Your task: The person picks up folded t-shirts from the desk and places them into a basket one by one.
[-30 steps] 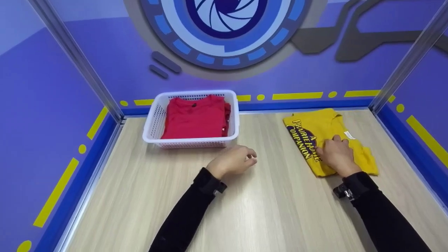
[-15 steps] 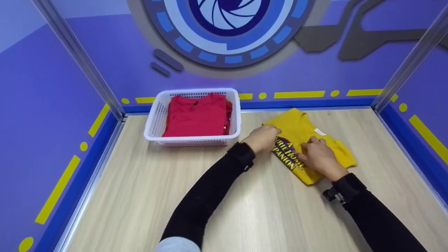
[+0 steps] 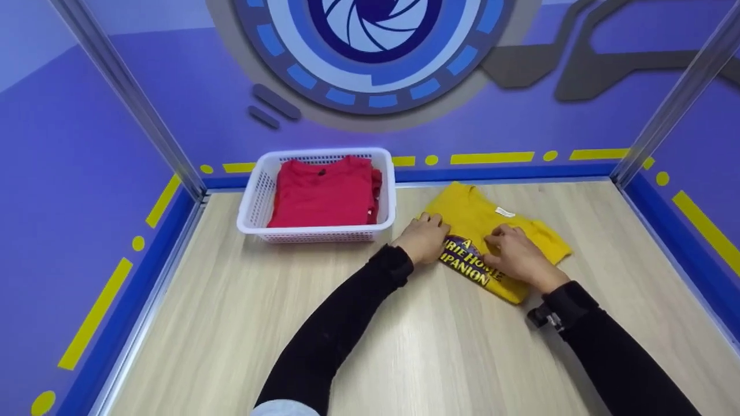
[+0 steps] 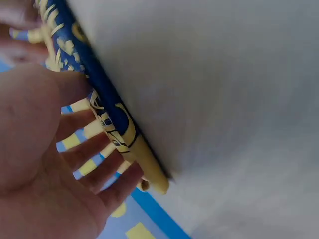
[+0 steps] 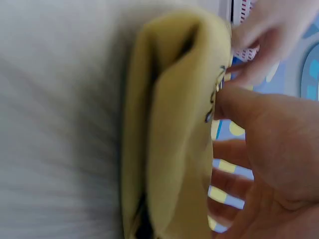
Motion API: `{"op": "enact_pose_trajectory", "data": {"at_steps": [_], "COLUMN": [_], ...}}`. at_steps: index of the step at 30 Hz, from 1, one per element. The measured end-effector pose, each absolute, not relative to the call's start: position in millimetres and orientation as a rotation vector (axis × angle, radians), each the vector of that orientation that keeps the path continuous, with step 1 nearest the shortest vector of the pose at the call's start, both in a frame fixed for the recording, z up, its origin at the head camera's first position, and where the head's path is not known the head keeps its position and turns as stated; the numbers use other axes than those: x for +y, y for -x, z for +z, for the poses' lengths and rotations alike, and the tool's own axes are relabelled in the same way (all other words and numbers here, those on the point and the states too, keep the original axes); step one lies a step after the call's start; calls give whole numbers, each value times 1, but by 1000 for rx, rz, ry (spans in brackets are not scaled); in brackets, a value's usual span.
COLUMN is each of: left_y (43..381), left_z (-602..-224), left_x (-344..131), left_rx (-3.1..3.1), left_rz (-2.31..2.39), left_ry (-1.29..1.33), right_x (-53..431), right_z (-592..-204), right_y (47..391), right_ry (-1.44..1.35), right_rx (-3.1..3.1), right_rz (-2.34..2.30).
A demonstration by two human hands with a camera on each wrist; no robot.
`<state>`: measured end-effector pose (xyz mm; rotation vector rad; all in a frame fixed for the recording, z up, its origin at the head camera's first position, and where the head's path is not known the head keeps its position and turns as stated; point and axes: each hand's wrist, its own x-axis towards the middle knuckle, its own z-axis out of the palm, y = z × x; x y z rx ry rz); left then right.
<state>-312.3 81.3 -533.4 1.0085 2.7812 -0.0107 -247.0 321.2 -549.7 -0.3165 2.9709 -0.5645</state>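
A folded yellow T-shirt [image 3: 471,211] with dark purple print lies at an angle on the table, its white neck label facing up. My left hand [image 3: 422,238] rests on its left edge. In the left wrist view the thumb and spread fingers touch the cloth [image 4: 112,112] without closing round it. My right hand [image 3: 520,254] rests on the shirt's front right part, beside the print. In the right wrist view its fingers lie loosely along the top of the thick folded cloth [image 5: 174,114]. The fingertips are partly hidden.
A white perforated basket [image 3: 247,222] holding a folded red T-shirt [image 3: 324,193] stands at the back, left of my left hand. Purple panels [image 3: 173,63] wall in the wood-look table [image 3: 428,346] at the back and sides.
The yellow T-shirt has slid left toward the basket and turned, with my right hand on it. My left hand has come over from in front of the basket onto its left edge.
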Motion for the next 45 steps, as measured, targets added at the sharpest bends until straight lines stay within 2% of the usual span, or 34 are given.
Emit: {"op": "enact_pose_trajectory", "data": {"at_steps": [10,16,22,28,37,45], "left_y": [264,249,268,291,305,306], "left_z": [-544,-542,-520,-521,-528,-529], "left_x": [67,49,34,38,48,42], "left_rx": [2890,2899,2857,2881,2857,2852], "left_rz": [-85,-74,47,15,18,50], "left_ry": [-817,-768,-784,-727,-664,-711], "right_x": [314,292,292,310,318,318], "right_z": [-542,-544,-533,-524,-534,-535], "right_y": [282,290,300,309,322,316], "right_ry": [599,612,384,278,308,285], "right_rx": [2814,2751,2744,2813,2810,2793], "right_rz": [-484,-573,-745,-656,-523,-497]}}
